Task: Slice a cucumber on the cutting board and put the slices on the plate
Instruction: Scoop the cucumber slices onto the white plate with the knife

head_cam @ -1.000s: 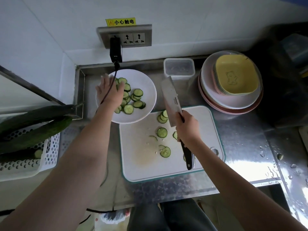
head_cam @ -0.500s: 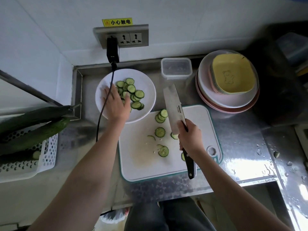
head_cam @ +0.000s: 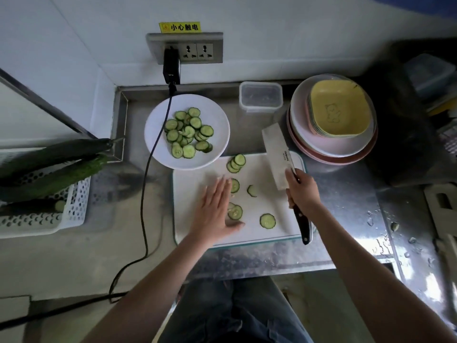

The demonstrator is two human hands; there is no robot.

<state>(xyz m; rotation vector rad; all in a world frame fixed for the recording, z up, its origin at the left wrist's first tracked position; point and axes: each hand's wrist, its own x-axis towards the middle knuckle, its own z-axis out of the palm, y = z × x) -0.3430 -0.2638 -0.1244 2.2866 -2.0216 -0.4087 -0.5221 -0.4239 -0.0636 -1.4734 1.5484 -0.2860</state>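
Down on the steel worktop (head_cam: 346,194), seen from the head camera, a white cutting board (head_cam: 197,233) with a green edge lies in front of the person, and a round white plate (head_cam: 217,117) sits just beyond its far left corner, holding a heap of cucumber slices (head_cam: 189,136). More loose slices (head_cam: 267,221) remain scattered on the board, with a small overlapping stack (head_cam: 236,163) near its far edge. The left hand (head_cam: 214,209) lies flat over the left part of the board, palm down, fingers (head_cam: 222,186) straight and released, the fingertips right beside one slice and the thumb spread out below another; it grasps nothing. The right hand (head_cam: 300,191) is clenched around the dark handle of a cleaver (head_cam: 278,157), whose broad blade points away from the person over the far right corner of the board; whether the blade touches the board cannot be told. To the right of the plate stands a clear lidded container (head_cam: 261,96), and beside it a stack of plates (head_cam: 331,149) topped by yellow square dishes (head_cam: 338,110). On the left a white perforated basket (head_cam: 49,219) holds whole cucumbers (head_cam: 57,177). A black adapter (head_cam: 171,65) is plugged into the wall socket (head_cam: 200,49) under a yellow warning label (head_cam: 179,27), and its cable (head_cam: 146,194) runs across the plate's left side and on off the worktop.
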